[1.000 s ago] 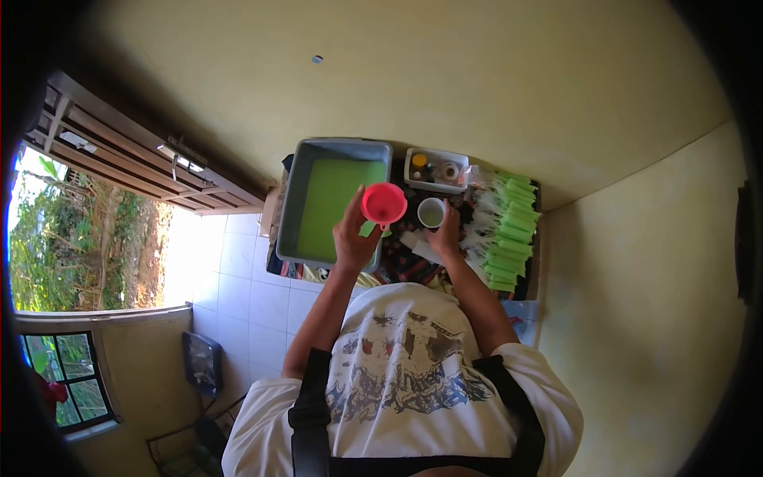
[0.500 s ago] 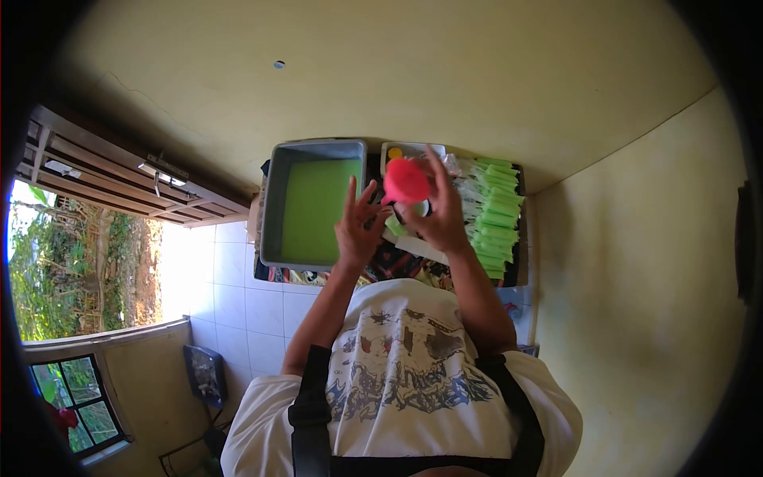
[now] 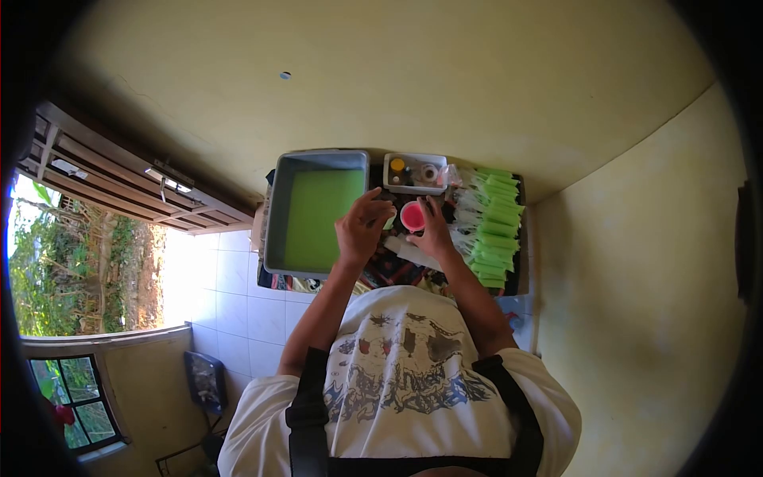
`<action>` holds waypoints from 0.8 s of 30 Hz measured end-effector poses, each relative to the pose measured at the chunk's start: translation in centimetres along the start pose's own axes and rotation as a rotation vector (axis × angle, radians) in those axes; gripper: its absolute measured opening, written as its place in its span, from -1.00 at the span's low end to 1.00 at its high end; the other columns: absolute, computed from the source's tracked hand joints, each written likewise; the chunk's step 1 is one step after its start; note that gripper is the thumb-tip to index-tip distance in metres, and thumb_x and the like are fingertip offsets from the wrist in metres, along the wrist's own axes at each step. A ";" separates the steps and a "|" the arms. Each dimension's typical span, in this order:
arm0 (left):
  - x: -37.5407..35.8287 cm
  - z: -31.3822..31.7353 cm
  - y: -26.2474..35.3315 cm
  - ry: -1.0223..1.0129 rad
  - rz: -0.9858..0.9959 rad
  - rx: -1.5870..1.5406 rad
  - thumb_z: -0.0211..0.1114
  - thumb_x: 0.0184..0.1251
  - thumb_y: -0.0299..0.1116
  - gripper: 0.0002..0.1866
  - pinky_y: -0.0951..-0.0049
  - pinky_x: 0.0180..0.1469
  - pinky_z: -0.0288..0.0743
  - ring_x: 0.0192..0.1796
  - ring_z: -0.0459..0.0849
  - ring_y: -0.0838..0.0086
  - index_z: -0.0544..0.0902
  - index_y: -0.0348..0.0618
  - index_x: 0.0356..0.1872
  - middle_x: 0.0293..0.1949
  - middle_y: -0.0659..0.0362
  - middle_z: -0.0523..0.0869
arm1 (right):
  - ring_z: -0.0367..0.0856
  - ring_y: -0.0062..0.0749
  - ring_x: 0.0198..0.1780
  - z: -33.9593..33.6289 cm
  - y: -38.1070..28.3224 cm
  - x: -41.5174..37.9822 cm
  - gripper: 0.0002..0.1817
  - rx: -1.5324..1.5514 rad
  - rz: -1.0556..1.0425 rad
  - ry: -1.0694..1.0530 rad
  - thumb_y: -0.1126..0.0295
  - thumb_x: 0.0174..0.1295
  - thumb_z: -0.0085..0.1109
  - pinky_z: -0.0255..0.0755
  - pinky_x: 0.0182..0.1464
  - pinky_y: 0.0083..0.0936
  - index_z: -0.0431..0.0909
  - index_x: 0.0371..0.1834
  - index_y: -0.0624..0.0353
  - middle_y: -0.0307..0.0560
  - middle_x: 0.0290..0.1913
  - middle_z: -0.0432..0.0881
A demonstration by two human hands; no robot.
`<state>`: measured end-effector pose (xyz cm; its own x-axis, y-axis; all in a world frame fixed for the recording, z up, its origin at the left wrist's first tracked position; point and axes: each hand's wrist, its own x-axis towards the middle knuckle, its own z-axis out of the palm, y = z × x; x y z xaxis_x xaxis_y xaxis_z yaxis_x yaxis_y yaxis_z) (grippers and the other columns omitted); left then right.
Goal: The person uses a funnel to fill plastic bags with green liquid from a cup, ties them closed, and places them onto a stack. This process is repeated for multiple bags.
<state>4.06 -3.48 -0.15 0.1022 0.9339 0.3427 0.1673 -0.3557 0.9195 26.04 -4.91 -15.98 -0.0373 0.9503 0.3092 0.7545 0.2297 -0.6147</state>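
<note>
My right hand (image 3: 434,237) holds a pink funnel (image 3: 413,216) by its side, with fingers and thumb around the rim. The funnel's round mouth faces up toward me. My left hand (image 3: 366,229) hovers by the right rim of a grey tub (image 3: 277,215), its fingers loosely bent and apart. Green liquid (image 3: 314,219) lies in the tub. Between my hands is a small pale green thing (image 3: 389,224), mostly hidden. A white strip-like item (image 3: 409,251) lies just below the funnel.
Several filled green plastic bags (image 3: 499,226) lie in a row on the right of the table. A white box (image 3: 415,189) at the back holds a yellow-capped bottle (image 3: 397,165) and a roll (image 3: 430,172). Behind rises a wall (image 3: 493,87); an open door (image 3: 127,171) is at left.
The pink funnel has come down in my right hand, and its mouth now faces up. My left hand's fingers have bent toward the right. The white box shows more fully.
</note>
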 end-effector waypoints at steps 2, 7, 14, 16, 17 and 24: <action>0.0 -0.2 0.0 0.012 -0.011 0.008 0.53 0.37 -0.68 -0.55 0.43 0.09 0.82 -0.02 0.94 0.41 0.70 -0.34 0.27 -0.04 0.01 0.94 | 0.51 0.23 0.47 -1.0 -1.3 -0.2 0.12 -0.060 -0.061 0.028 0.29 0.01 0.73 0.52 0.45 -0.08 0.29 0.71 0.06 0.24 0.55 0.38; -0.4 0.5 0.4 -0.011 -0.069 0.042 0.57 0.39 -0.56 -0.70 0.45 0.04 0.81 -0.05 0.95 0.43 0.79 -0.32 0.11 -0.07 0.07 0.95 | 0.70 0.06 0.20 -4.8 -8.8 0.6 -0.26 0.254 -0.064 0.045 0.30 0.11 0.68 0.65 0.21 -0.18 0.61 0.40 0.13 0.14 0.27 0.65; -1.0 0.5 0.2 0.079 -0.007 -0.031 0.45 0.50 -0.52 -0.60 0.32 0.25 0.70 0.25 0.85 0.27 0.72 -0.27 0.32 0.14 -0.02 0.88 | 0.76 -0.12 -0.06 -6.0 -12.5 2.7 -0.78 0.353 -0.103 0.055 0.46 0.42 0.42 0.64 0.02 -0.29 0.80 0.08 0.22 -0.02 -0.01 0.73; -1.9 0.6 -1.0 0.054 0.023 -0.074 0.38 0.51 -0.57 -0.53 0.23 0.40 0.60 0.42 0.73 0.16 0.66 -0.26 0.42 0.29 -0.08 0.80 | 0.77 -0.11 -0.06 -7.3 -13.6 2.9 -0.81 0.356 -0.058 0.058 0.46 0.46 0.40 0.64 0.01 -0.28 0.83 0.07 0.22 -0.02 -0.02 0.74; -2.7 0.6 -1.5 0.004 0.018 -0.055 0.34 0.51 -0.60 -0.49 0.19 0.47 0.54 0.50 0.65 0.11 0.62 -0.25 0.46 0.36 -0.10 0.75 | 0.78 -0.11 -0.05 -7.8 -13.9 2.9 -0.80 0.343 -0.058 0.058 0.45 0.46 0.40 0.65 0.00 -0.27 0.84 0.08 0.22 -0.02 -0.03 0.75; -2.8 1.6 -2.2 -0.194 0.256 0.186 0.32 0.45 -0.67 -0.57 -0.04 0.54 0.49 0.56 0.54 -0.17 0.69 -0.29 0.32 0.37 -0.15 0.72 | 0.75 -0.36 -0.17 -9.8 -15.4 3.4 -0.78 0.408 -0.040 0.089 0.38 0.45 0.48 0.64 -0.12 -0.40 0.85 0.03 0.27 -0.09 -0.16 0.75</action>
<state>4.97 -5.42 -3.42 0.3450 0.7959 0.4975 0.2863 -0.5940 0.7518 20.70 -7.30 1.58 0.0093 0.9210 0.3894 0.4314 0.3476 -0.8325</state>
